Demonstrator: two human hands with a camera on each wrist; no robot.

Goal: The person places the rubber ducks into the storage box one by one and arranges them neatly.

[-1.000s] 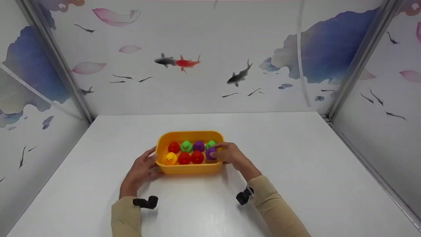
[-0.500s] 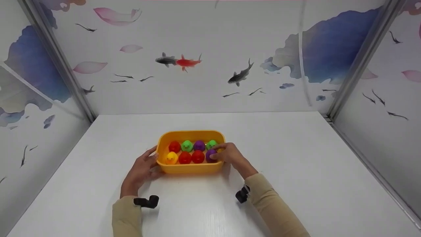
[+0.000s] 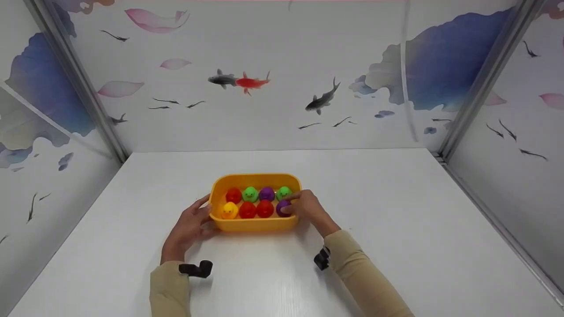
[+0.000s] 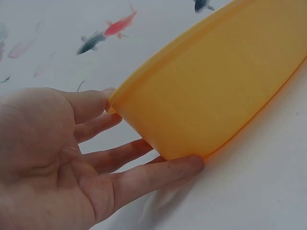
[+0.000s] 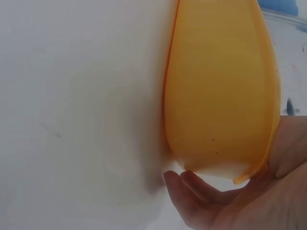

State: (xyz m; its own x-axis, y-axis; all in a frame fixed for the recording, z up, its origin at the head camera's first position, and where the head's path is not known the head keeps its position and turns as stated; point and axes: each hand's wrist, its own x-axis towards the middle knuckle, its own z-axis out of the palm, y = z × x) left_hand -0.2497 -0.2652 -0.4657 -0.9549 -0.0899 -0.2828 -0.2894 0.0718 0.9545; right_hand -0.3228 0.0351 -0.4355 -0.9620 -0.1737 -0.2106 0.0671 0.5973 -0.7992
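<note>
A yellow plastic bin (image 3: pixel 255 225) stands on the white table with small rubber ducks in two rows. My left hand (image 3: pixel 189 224) rests against its left end. The left wrist view shows those fingers (image 4: pixel 139 184) spread and fairly straight, touching the rim and lower wall. My right hand (image 3: pixel 310 209) reaches over the right end, thumb and forefinger on a purple rubber duck (image 3: pixel 280 206) in the front corner, partly hidden by the thumb. Its other fingers (image 5: pixel 196 206) stay outside, by the bin's lower edge. Behind that duck sits a green duck (image 3: pixel 283 192).
Along the front row lie a yellow duck (image 3: pixel 229 210) and two red ducks (image 3: pixel 247 210). A second purple duck (image 3: pixel 266 194) is in the back row. Patterned white panels (image 3: pixel 282 132) enclose the table at the back and both sides.
The right hand has lowered the purple duck slightly into the front right corner, and its forearm has shifted a little left. The left hand keeps its place on the bin.
</note>
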